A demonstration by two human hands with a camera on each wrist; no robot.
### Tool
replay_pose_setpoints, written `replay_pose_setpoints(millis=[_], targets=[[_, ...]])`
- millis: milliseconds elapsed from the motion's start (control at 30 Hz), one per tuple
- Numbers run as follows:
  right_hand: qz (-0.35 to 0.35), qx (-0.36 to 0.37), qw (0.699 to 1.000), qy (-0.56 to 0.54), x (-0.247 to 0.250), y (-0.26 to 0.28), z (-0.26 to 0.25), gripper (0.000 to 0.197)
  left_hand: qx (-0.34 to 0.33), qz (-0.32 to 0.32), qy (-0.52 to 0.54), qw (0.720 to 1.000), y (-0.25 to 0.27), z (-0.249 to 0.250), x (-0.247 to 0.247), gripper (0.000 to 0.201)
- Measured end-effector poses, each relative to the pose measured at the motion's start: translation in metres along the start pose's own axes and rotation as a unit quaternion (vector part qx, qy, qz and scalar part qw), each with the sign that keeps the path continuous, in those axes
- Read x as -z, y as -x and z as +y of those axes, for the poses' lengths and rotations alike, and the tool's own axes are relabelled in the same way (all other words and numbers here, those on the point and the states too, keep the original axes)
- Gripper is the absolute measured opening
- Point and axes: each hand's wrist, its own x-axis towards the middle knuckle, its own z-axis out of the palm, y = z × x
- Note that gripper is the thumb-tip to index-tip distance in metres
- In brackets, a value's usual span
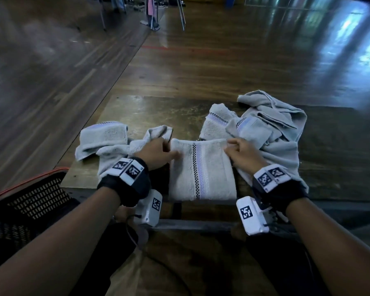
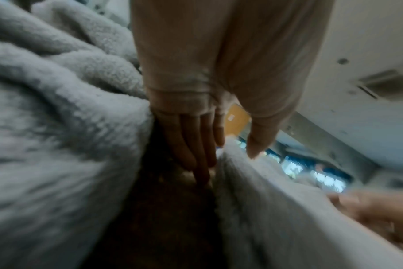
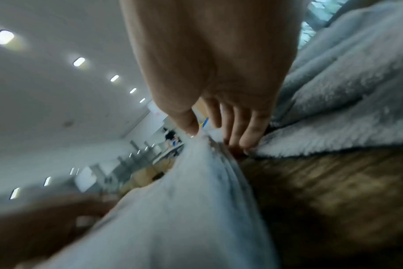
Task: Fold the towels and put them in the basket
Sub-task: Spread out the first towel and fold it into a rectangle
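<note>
A folded grey towel [image 1: 201, 169] with a checkered stripe lies at the table's near edge, between my hands. My left hand [image 1: 169, 150] holds its far left corner, and my right hand [image 1: 230, 147] holds its far right corner. In the left wrist view my left hand [image 2: 228, 163] straddles the towel's [image 2: 276, 209] edge, thumb on top and fingers [image 2: 196, 145] down along its side. In the right wrist view my right hand [image 3: 214, 139] pinches the towel [image 3: 177, 209], with the thumb on top and the fingers [image 3: 242, 131] behind the edge. The black basket [image 1: 26, 201] with an orange rim sits low at my left.
Crumpled grey towels lie on the wooden table [image 1: 150, 112]: one heap at the left [image 1: 107, 139] and a bigger heap at the right [image 1: 271, 129]. Both heaps touch the folded towel's sides. Wooden floor and chair legs [image 1: 179, 13] lie beyond the table.
</note>
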Motion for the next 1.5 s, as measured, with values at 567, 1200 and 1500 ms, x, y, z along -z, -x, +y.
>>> replay_pose_setpoints(millis=[567, 1200, 1500], targets=[[0.049, 0.142, 0.924, 0.351, -0.051, 0.027, 0.024, 0.055, -0.087, 0.015, -0.240, 0.967, 0.004, -0.011, -0.075, 0.070], [-0.022, -0.081, 0.977, 0.195, -0.015, 0.016, 0.012, 0.046, 0.069, -0.010, -0.035, 0.997, 0.011, -0.005, -0.039, 0.041], [-0.020, -0.080, 0.993, -0.081, -0.007, 0.053, 0.015, 0.021, 0.123, -0.019, 0.299, 0.946, 0.055, 0.008, -0.042, 0.018]])
